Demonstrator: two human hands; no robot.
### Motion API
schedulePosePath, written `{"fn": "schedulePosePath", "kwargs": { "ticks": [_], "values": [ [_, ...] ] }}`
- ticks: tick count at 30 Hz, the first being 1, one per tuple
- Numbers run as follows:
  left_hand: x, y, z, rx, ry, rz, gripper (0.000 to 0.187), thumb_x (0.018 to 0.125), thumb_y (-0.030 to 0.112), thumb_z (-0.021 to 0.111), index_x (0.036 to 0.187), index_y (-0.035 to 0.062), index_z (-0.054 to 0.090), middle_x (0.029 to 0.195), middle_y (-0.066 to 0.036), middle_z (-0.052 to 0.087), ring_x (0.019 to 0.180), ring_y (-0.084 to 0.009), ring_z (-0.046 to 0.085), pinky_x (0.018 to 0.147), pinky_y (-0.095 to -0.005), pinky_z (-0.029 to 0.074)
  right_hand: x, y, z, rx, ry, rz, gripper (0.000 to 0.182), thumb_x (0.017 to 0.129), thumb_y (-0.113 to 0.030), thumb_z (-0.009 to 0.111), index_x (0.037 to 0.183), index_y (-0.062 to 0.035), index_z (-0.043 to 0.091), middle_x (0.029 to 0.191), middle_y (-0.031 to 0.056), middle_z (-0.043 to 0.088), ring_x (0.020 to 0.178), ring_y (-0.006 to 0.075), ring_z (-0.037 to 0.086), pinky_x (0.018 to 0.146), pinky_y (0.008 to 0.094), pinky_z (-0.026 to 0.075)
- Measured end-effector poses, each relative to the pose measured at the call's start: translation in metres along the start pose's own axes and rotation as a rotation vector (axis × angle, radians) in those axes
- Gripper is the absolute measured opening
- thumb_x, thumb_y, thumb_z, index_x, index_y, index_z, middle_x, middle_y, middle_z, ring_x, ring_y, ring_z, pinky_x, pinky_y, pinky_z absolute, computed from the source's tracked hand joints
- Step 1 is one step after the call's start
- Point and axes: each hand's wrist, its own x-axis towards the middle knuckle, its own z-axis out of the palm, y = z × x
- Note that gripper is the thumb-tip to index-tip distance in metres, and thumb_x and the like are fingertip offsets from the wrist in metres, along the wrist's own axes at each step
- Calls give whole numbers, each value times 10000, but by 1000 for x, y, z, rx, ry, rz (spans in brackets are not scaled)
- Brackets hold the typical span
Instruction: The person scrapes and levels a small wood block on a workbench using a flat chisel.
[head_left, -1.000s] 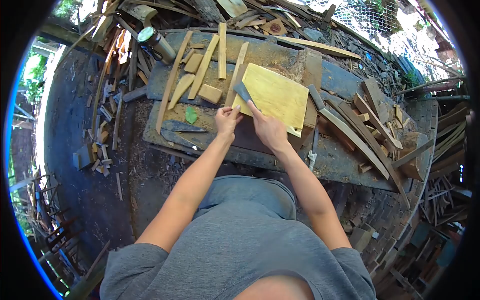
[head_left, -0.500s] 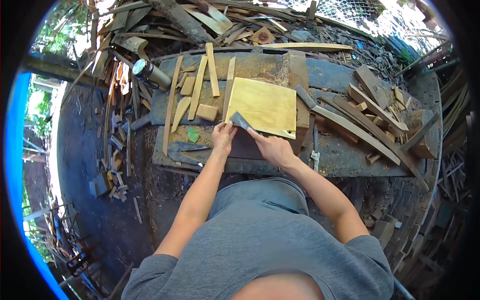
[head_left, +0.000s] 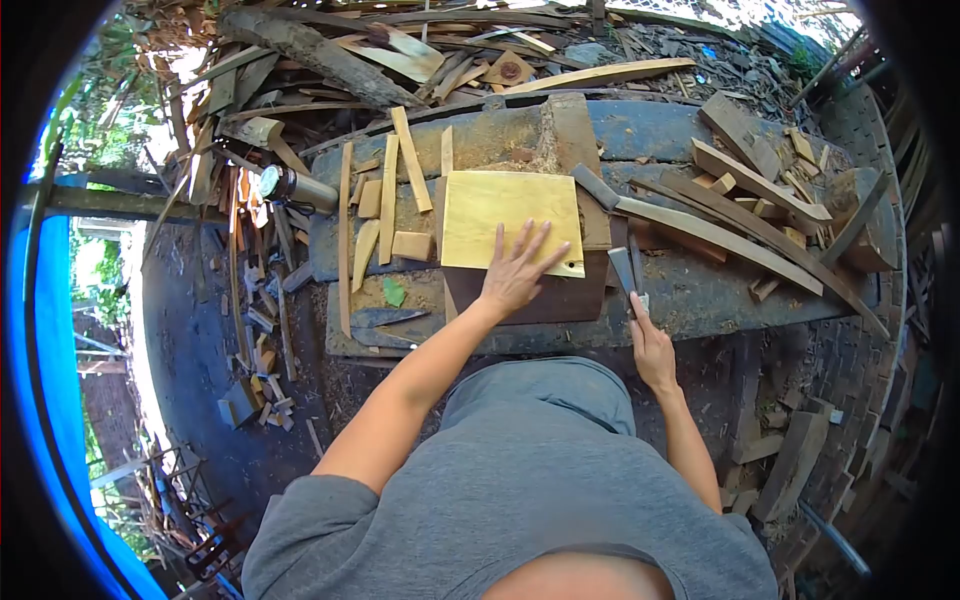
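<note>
My left hand (head_left: 515, 272) lies with fingers spread on a flat yellowish wooden board (head_left: 495, 205), which has a small dark hole near its lower right corner. The board rests on a dark brown wooden block (head_left: 555, 305) on the workbench. To the right of the board, my right hand (head_left: 652, 345) is closed round the lower end of a flat grey metal blade (head_left: 620, 268) that points up and away from me. A thin dark tool lies close beside that blade, partly hidden by my hand. The hammer (head_left: 597, 187) lies just beyond the board's right edge.
Wooden strips (head_left: 389, 200) and small blocks (head_left: 412, 245) lie left of the board, near a knife-like dark blade (head_left: 385, 317) and a green leaf (head_left: 393, 292). A metal flask (head_left: 298, 188) stands at the far left. Longer timbers (head_left: 740, 240) are piled at the right.
My right hand has carried the grey blade from the board's lower left corner to the right of the board. My left hand has let go of the blade and spread out on the board.
</note>
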Motion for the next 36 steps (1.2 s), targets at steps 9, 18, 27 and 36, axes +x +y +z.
{"fn": "schedulePosePath", "kwargs": {
  "ticks": [9, 18, 27, 36],
  "values": [
    [-4, -14, -16, -20, 154, 65, 819, 829, 11, 600, 1545, 333, 364, 1637, -111, 248, 1497, -394, 231, 1050, -812, 200, -5, 16, 2, 32, 121, 35, 518, 1013, -227, 518, 1512, -321, 416, 901, 275, 665, 787, 452, 663, 664, 511, 488],
    [-21, -114, -144, -1425, 1240, -610, 328, 957, 23, 592, 1275, 15, 515, 1192, -105, 622, 1049, -241, 633, 910, -376, 533, 37, 1, -9, 26, 82, -6, 528, 1011, -216, 528, 1512, -339, 412, 822, 248, 654, 755, 444, 651, 656, 499, 492],
    [-78, -137, 24, -2331, 1554, -1232, 362, 1028, 195, 492, 1352, 40, 536, 1309, -154, 615, 1248, -314, 566, 1101, -558, 425, 42, -23, -12, 28, 49, -92, 526, 1001, -230, 549, 1505, -326, 430, 820, 232, 656, 737, 423, 653, 664, 478, 505],
    [-118, -54, 4, -1991, 194, -1424, 415, 1042, 396, 504, 1160, 15, 616, 1064, -87, 662, 953, -220, 664, 877, -430, 575, 53, -42, -11, -19, -38, -144, 548, 990, -231, 564, 1514, -301, 420, 791, 202, 650, 723, 401, 651, 658, 478, 499]
  ]
}}
